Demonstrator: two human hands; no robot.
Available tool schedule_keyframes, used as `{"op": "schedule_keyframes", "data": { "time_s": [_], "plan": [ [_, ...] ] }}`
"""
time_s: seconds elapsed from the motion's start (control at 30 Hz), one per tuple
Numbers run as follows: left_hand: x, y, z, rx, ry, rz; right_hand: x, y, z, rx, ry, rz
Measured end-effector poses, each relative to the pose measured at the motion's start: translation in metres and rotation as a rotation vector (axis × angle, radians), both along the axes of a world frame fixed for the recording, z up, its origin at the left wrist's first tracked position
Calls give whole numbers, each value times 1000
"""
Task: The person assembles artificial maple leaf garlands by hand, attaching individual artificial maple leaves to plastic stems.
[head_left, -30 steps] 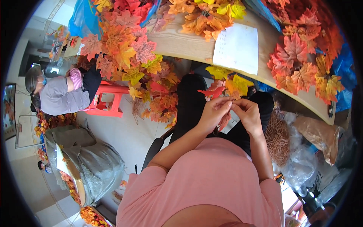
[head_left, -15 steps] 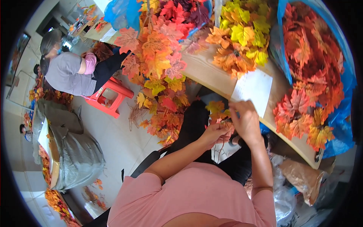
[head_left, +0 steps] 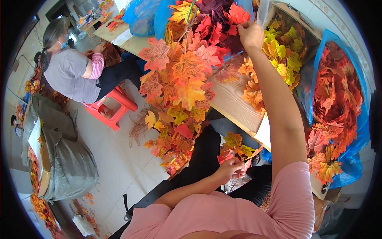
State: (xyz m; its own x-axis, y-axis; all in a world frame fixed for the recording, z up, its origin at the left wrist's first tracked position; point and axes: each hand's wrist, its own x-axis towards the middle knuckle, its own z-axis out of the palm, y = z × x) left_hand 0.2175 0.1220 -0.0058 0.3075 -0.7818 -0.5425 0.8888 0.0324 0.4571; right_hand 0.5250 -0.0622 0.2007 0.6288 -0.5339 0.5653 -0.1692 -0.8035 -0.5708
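Down in front of my lap, my left hand [head_left: 231, 169] is closed in a pinch on a leaf garland [head_left: 233, 142] with green, yellow and red artificial maple leaves. Its thin stems trail below the fingers. My right arm stretches far forward over the table. At its end my right hand [head_left: 252, 36] pinches at the edge of a red artificial maple leaf [head_left: 238, 14], beside a pile of red and dark purple leaves [head_left: 217, 34]. The fingertips are partly hidden by the hand itself.
Orange leaf bunches [head_left: 187, 67] hang over the wooden table [head_left: 234, 97]. Yellow-green leaves [head_left: 284, 51] fill a box; red leaves [head_left: 336, 91] fill a blue bag [head_left: 360, 131]. At left, a person [head_left: 71, 67] sits on a red stool [head_left: 113, 105] near a grey-covered stack [head_left: 67, 155].
My right hand has left the garland by my left hand and reached forward to the red leaves. My left hand stays on the garland. The view has shifted slightly.
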Motion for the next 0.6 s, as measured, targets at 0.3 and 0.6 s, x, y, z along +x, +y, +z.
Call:
{"op": "schedule_keyframes", "data": {
  "time_s": [0.3, 0.6],
  "plan": [
    [13, 2, -4, -37, 9, 14, 28, -47, 20, 335, -138, 117],
    [-2, -4, 3, 28, 1, 114, -35, -46, 39, 252, -238, 353]
  ]
}}
